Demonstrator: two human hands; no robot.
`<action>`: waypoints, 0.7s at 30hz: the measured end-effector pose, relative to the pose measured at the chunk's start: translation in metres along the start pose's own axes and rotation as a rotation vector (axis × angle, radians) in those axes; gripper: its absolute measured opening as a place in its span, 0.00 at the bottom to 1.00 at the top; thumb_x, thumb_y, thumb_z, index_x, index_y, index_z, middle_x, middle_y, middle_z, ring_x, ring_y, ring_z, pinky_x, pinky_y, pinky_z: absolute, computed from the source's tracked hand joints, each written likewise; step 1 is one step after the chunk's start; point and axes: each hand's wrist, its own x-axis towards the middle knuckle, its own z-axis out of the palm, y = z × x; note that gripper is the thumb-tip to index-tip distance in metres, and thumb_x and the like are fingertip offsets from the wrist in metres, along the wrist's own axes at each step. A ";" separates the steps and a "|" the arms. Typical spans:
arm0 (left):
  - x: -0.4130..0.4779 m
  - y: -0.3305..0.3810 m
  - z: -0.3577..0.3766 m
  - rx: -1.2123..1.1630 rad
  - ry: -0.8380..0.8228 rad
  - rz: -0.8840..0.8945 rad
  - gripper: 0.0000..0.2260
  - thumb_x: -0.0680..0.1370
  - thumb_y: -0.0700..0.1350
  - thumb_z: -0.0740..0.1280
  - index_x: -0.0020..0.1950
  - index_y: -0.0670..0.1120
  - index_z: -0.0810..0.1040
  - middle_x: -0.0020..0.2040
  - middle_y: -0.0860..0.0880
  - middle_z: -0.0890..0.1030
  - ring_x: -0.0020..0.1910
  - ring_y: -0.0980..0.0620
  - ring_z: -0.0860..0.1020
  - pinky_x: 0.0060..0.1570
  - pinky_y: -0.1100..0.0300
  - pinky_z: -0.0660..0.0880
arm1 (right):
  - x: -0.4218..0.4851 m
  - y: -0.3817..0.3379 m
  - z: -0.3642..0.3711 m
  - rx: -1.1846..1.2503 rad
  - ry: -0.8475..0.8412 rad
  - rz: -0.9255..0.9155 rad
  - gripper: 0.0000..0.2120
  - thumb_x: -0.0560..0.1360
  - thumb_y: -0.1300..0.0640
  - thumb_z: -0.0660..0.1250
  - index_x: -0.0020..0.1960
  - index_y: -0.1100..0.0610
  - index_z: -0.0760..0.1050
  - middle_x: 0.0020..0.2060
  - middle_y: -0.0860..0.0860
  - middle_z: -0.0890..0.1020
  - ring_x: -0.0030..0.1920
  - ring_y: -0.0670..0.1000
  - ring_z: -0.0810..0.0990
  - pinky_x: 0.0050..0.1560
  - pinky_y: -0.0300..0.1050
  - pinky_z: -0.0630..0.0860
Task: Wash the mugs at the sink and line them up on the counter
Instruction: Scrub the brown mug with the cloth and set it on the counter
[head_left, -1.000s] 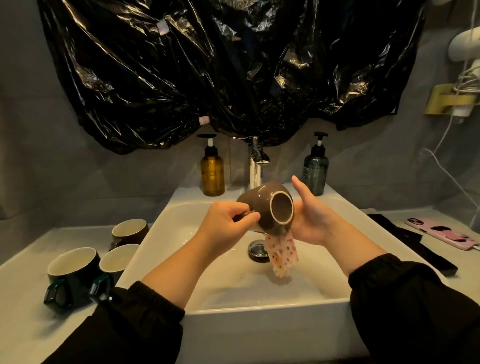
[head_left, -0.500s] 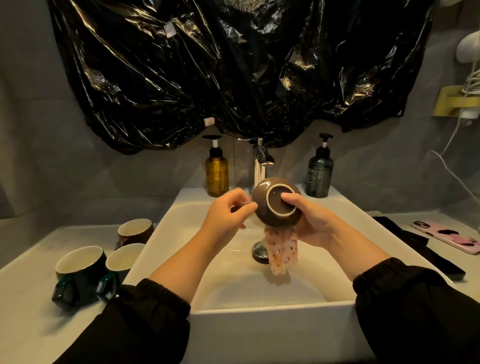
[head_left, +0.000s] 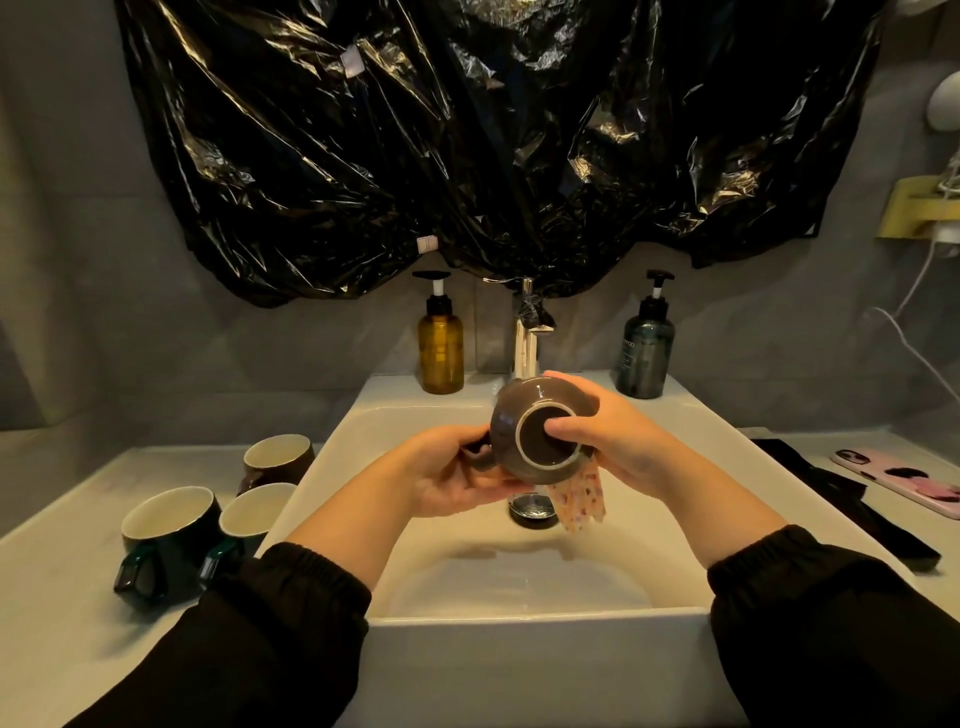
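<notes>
two hands grip brown mug (head_left: 524, 426) over sink (head_left: 519, 613).

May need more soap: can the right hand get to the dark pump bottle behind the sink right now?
Likely yes, once freed: the right hand holds the brown mug and the cloth, but the dark pump bottle stands just beyond it on the sink ledge, nothing between.

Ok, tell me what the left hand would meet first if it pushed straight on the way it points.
The brown mug. The left hand points away and to the right and grips the mug's handle, so the mug's body lies directly ahead. Beyond it is the right hand, though depth is hard to judge.
</notes>
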 end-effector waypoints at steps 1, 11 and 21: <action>0.000 0.001 -0.001 -0.027 -0.004 0.009 0.09 0.81 0.42 0.60 0.59 0.40 0.72 0.52 0.35 0.82 0.52 0.35 0.80 0.47 0.41 0.78 | 0.000 0.000 0.000 -0.024 0.014 -0.004 0.31 0.66 0.58 0.77 0.66 0.48 0.68 0.56 0.51 0.79 0.58 0.53 0.77 0.61 0.52 0.74; 0.005 0.000 0.005 0.300 0.306 0.383 0.09 0.83 0.46 0.57 0.59 0.44 0.71 0.51 0.41 0.77 0.51 0.42 0.78 0.57 0.43 0.76 | 0.003 -0.002 -0.020 0.629 0.141 0.075 0.19 0.77 0.71 0.53 0.67 0.67 0.68 0.61 0.62 0.77 0.59 0.56 0.77 0.58 0.49 0.74; 0.006 0.000 0.004 0.339 0.378 0.384 0.12 0.82 0.48 0.58 0.61 0.43 0.70 0.55 0.40 0.76 0.54 0.39 0.79 0.54 0.46 0.78 | -0.012 0.007 0.029 -0.839 0.148 -0.613 0.20 0.78 0.65 0.59 0.68 0.53 0.69 0.57 0.41 0.71 0.57 0.40 0.65 0.56 0.28 0.65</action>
